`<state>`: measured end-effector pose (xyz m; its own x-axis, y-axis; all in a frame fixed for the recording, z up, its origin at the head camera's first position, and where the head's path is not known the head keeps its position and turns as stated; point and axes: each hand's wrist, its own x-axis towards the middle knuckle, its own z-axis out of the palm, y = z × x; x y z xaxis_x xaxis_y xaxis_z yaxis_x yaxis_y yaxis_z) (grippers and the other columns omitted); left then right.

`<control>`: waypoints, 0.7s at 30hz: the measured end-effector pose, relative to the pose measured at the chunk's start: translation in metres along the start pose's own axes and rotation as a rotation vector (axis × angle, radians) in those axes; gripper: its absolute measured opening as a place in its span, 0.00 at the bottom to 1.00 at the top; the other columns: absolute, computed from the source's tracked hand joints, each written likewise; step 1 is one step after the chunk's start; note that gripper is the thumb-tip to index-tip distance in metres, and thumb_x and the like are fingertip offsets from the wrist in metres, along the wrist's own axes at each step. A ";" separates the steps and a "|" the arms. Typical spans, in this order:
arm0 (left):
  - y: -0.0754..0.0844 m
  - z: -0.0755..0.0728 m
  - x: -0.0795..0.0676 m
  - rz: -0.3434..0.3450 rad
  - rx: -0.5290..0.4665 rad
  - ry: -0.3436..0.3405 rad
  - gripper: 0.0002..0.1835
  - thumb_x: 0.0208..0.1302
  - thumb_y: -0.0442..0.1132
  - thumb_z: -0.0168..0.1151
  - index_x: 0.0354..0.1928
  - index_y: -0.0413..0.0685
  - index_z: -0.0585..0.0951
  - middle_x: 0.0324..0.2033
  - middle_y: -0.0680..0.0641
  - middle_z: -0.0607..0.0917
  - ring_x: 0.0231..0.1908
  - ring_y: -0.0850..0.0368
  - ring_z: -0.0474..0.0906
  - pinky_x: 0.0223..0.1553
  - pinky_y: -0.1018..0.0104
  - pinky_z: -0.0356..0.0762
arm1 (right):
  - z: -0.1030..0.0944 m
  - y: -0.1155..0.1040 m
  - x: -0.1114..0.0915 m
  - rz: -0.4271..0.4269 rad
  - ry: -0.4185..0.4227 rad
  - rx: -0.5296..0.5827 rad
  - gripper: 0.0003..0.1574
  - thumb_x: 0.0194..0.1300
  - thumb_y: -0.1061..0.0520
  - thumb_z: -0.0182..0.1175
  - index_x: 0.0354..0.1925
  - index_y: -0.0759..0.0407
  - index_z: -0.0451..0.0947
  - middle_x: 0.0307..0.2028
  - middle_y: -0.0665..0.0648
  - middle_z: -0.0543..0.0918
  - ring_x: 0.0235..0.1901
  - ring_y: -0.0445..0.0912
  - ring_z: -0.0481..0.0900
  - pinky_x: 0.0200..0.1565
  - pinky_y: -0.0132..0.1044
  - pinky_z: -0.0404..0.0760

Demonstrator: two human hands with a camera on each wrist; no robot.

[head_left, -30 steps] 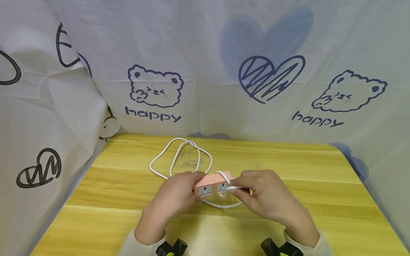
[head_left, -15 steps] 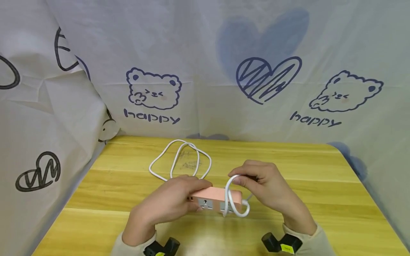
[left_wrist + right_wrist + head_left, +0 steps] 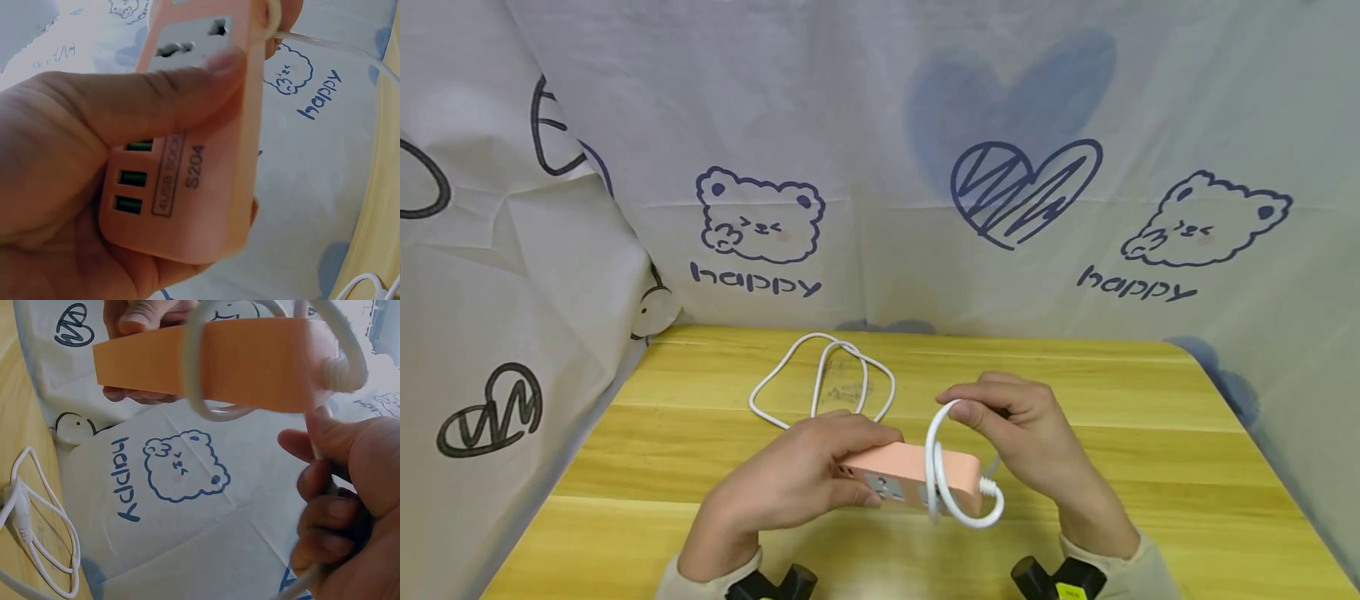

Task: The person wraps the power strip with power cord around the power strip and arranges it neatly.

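Observation:
A pink power strip (image 3: 906, 458) with grey sockets is held up off the table in my left hand (image 3: 797, 471), thumb on the socket face. In the left wrist view, green USB ports (image 3: 133, 179) and the marking S204 show beside that thumb. A white cord (image 3: 992, 512) leaves the strip's right end and winds round its body in a loose loop. My right hand (image 3: 1022, 425) pinches this cord between thumb and fingers, above and right of the strip. In the right wrist view the other fingers curl round the cord's trailing length.
On the wooden table (image 3: 1150, 467), behind the left hand, more of the white cord lies in loose loops (image 3: 760, 392). A white plug (image 3: 20, 509) lies among them in the right wrist view. Printed cloth (image 3: 887, 250) hangs along the table's back and left side.
The power strip has come nearer and tilted, its right end swinging right. My right hand has lifted away from the sockets, drawing the cord up into a wider loop round the strip.

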<state>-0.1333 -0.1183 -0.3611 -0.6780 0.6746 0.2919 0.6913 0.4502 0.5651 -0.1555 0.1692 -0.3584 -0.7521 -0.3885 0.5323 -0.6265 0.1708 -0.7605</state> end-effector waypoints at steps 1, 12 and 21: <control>-0.001 -0.001 0.000 0.004 -0.017 0.011 0.26 0.57 0.41 0.81 0.58 0.61 0.85 0.48 0.64 0.86 0.46 0.66 0.77 0.51 0.66 0.77 | 0.001 0.000 0.000 -0.009 -0.005 -0.008 0.13 0.70 0.71 0.64 0.48 0.63 0.89 0.31 0.46 0.82 0.30 0.41 0.75 0.33 0.32 0.78; -0.002 -0.003 -0.001 -0.057 -0.336 0.089 0.28 0.59 0.39 0.80 0.62 0.60 0.83 0.47 0.56 0.86 0.46 0.59 0.80 0.49 0.64 0.82 | 0.011 0.001 0.002 0.101 0.099 0.051 0.05 0.72 0.67 0.64 0.40 0.66 0.88 0.31 0.47 0.86 0.28 0.37 0.77 0.30 0.31 0.79; 0.002 0.001 0.008 -0.282 -0.534 0.225 0.28 0.61 0.41 0.79 0.63 0.61 0.82 0.47 0.50 0.88 0.44 0.51 0.84 0.44 0.60 0.84 | 0.029 0.001 0.003 0.230 0.115 -0.014 0.13 0.73 0.68 0.61 0.30 0.63 0.85 0.24 0.45 0.80 0.24 0.37 0.72 0.28 0.35 0.76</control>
<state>-0.1367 -0.1118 -0.3584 -0.8915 0.4074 0.1982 0.2986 0.1995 0.9333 -0.1526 0.1418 -0.3683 -0.8930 -0.2326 0.3852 -0.4383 0.2556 -0.8618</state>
